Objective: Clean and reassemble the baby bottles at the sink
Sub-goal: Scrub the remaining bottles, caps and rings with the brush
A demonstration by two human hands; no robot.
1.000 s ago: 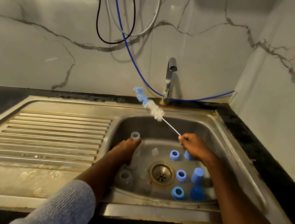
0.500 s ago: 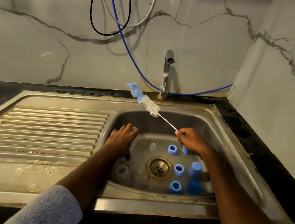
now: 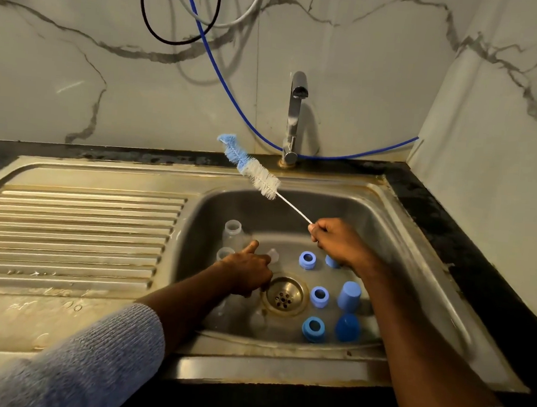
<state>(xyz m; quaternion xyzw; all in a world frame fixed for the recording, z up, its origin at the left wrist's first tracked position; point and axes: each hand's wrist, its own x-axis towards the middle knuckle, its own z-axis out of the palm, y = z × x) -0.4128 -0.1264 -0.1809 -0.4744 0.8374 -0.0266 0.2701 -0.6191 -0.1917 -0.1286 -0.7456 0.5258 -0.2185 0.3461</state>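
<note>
In the head view, the right hand (image 3: 341, 244) pinches the thin wire handle of a bottle brush (image 3: 253, 170), whose white and blue bristles slant up and to the far left over the far rim of the steel sink (image 3: 418, 241). The left hand (image 3: 249, 269) reaches low into the basin just left of the drain (image 3: 284, 294), fingers curled and thumb raised; whether it holds anything I cannot tell. 2 clear bottles (image 3: 232, 232) stand at the far left of the basin, beside that hand. 3 blue collar rings (image 3: 319, 296) and 2 blue caps (image 3: 349, 296) sit right of the drain. The tap (image 3: 295, 115) rises behind the basin, and the ribbed drainboard (image 3: 75, 236) lies to the left
</note>
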